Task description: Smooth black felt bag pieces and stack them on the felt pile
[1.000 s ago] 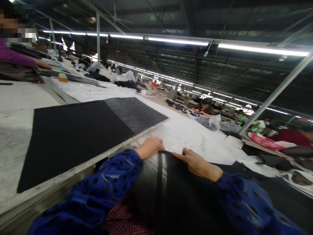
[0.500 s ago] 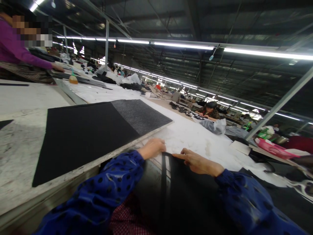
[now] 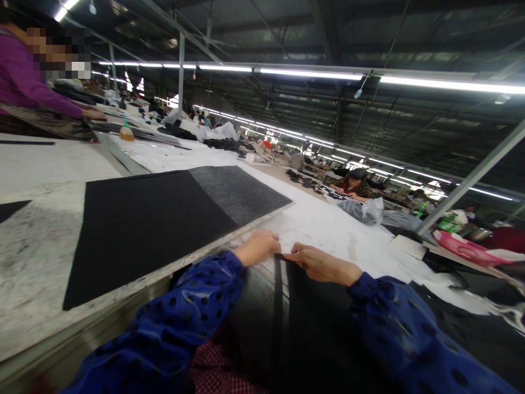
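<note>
My left hand is closed at the upper end of a narrow black fabric strip, which hangs down toward my lap. Close beside it, my right hand pinches the top edge of a black cloth, thumb and fingers together. The two hands are almost touching at the table edge. Their fingertips hide just how strip and cloth meet. A large black fabric panel with a grey section at its far end lies flat on the table to the left.
The white table stretches ahead. Scissors lie at the far right near a pink item. A small bottle of amber liquid stands back left, near a person in a purple sleeve. Clear plastic bags lie further off.
My right hand has moved left, closer to my left hand, and its pointing index finger has drawn in to a pinch. The left hand stays nearly in place.
</note>
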{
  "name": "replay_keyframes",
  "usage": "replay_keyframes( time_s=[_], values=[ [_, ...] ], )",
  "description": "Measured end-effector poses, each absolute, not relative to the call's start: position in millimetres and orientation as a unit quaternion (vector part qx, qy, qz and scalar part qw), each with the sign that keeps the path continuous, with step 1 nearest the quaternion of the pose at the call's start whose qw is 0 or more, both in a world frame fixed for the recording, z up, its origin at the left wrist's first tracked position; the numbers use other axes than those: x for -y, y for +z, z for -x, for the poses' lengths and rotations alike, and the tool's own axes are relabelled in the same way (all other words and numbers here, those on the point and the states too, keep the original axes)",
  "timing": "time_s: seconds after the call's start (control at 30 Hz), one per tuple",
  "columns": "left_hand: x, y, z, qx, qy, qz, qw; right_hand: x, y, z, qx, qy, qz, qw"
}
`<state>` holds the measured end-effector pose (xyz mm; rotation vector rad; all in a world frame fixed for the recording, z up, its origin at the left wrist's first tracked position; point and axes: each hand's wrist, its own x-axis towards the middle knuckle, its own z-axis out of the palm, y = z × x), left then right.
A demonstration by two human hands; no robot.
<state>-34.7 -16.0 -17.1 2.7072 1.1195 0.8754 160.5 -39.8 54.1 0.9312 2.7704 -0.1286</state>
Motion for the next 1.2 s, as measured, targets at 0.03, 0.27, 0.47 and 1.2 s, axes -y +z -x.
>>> replay_keyframes(
  time_s=[0.03,0.27,0.47,1.2],
  values=[
    [15.7,-16.1,35.5,-0.366,0.296,-0.88,0.063,39.6,53.2,-161.0,-0.941,-0.051,-0.317,0.106],
    [14.6,-10.9,38.7,-0.412,0.347,-0.824,0.177,38.8,50.4,-165.3,-0.938,-0.058,-0.33,0.087],
    [14.3,-13.4,36.4,-0.392,0.307,-0.861,0.1,37.2,49.4,-168.7,-0.939,-0.084,-0.327,0.064],
    [14.4,-11.8,40.0,-0.423,0.363,-0.805,0.203,35.9,85.1,-188.9,-0.912,-0.184,-0.365,0.016]
  ],
)
